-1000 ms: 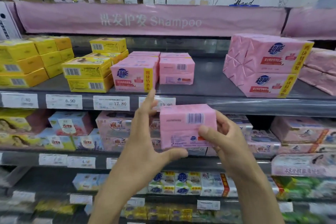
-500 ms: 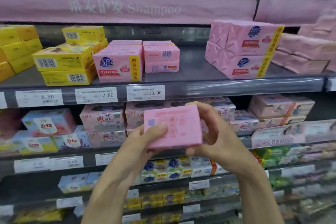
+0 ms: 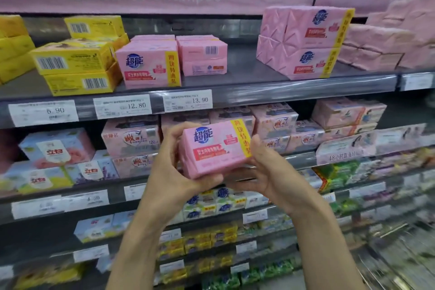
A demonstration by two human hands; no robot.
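The pink rectangular soap pack [image 3: 215, 149] wears smooth, slightly glossy printed wrap. On the grey metal shelf [image 3: 294, 88], matt with a shiny clear plastic price rail, the yellow cardboard boxes [image 3: 75, 67] at left look matt. The far right pink paper-wrapped bundles [image 3: 303, 40] show creased folds.

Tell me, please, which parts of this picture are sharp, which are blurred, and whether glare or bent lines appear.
Head view: the pink soap pack held by the left hand and right hand is sharp, its print legible; the lower shelves at bottom right smear with blur; the upper price rail carries a pale sheen and curves from the wide lens; light is even.
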